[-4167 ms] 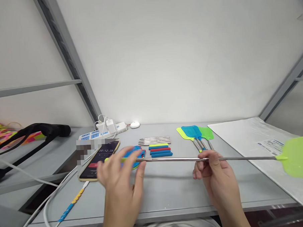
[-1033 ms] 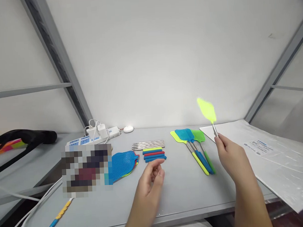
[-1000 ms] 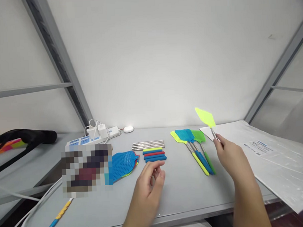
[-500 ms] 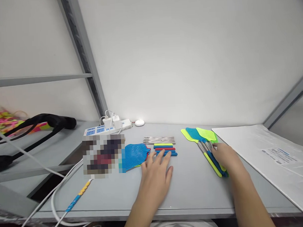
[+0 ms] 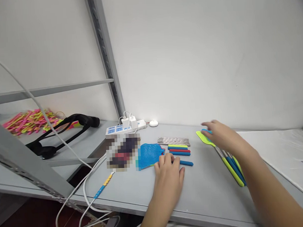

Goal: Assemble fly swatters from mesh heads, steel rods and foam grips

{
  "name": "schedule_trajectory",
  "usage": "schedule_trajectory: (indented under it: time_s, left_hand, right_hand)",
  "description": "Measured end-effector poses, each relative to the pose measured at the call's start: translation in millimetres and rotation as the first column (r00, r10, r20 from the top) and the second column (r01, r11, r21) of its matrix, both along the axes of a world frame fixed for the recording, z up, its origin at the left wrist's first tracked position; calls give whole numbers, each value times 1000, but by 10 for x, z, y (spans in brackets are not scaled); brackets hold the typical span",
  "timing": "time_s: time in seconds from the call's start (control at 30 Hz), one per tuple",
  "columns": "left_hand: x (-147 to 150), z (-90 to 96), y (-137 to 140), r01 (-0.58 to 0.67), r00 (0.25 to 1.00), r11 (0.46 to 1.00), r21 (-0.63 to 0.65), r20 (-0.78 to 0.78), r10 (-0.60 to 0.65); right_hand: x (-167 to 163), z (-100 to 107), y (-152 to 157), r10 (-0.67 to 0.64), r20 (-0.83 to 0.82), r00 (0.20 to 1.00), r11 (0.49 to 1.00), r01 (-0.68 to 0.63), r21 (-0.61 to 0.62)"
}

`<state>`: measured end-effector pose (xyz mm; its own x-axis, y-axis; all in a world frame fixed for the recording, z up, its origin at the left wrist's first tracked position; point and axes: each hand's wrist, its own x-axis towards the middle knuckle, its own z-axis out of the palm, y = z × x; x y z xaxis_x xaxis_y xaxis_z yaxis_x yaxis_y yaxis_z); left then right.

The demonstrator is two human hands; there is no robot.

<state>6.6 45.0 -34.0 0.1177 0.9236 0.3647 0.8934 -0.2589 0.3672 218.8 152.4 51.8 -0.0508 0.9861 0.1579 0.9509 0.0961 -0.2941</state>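
Note:
My left hand [image 5: 167, 171] rests low over the grey table, its fingers curled over the left end of a blue handle [image 5: 186, 163]. Just behind it lie a row of blue, red and yellow-green handles [image 5: 179, 151] and several metal rods [image 5: 174, 141]. Blue mesh fly swatter heads [image 5: 150, 155] are stacked to the left of that hand. Over the heads of the assembled fly swatters hovers my right hand [image 5: 221, 137], slightly blurred, fingers apart and holding nothing. From under it show a yellow-green swatter head [image 5: 205, 138] and several coloured swatter handles [image 5: 233, 170].
A white power strip [image 5: 127, 128] with chargers stands by the wall, near a white round device [image 5: 153, 123]. A pixelated patch [image 5: 124, 153] covers something at left. White cables [image 5: 85, 186] hang over the front edge. White wrapped board [image 5: 281, 151] lies at right.
My view has turned left. My right hand has lifted from the swatter handles toward their heads. My left fingers have curled over the blue handle, which now lies apart from the row, nearer me.

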Motion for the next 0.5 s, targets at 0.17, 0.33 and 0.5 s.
schedule_trajectory:
  time_s: [0.17,0.33,0.5]
  left_hand:
    - [-89,-30,-56,18,1000,999,-29,9,-17]
    - [-115,-68,-110,68,997,996,-53,37,-66]
    - [-131,-34,-132,152,983,986,-73,119,-143]
  right_hand:
    - [-811,-90,385,321,-178,930,939,-338,-71]
    - [-1042,-390,623,358,-295,886,900,-411,-142]
    - [-1024,-452,850,367,-258,894,872,-427,-239]
